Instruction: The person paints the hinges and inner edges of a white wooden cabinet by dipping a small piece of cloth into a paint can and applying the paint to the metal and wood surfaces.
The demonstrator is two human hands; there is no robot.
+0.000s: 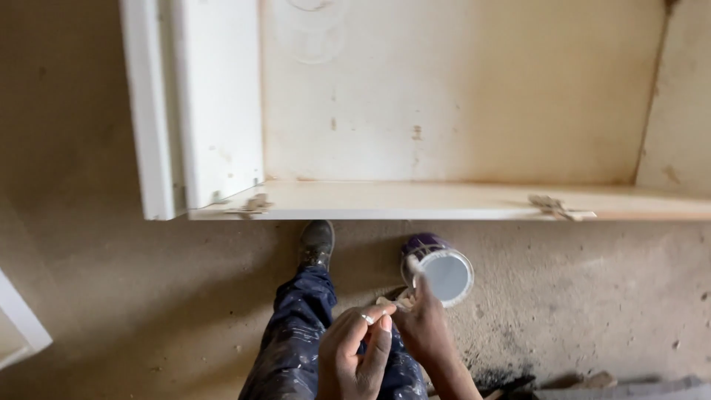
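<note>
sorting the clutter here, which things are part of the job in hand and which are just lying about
In hand:
left hand and right hand, on a small pale object
open paint tin
white cabinet with hinges

Lying about:
white board at left
dark debris on the floor

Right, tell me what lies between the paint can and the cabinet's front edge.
Head view: only bare, dusty concrete floor lies between the open paint can and the white cabinet's front edge; the black boot stands off to the left.
</note>
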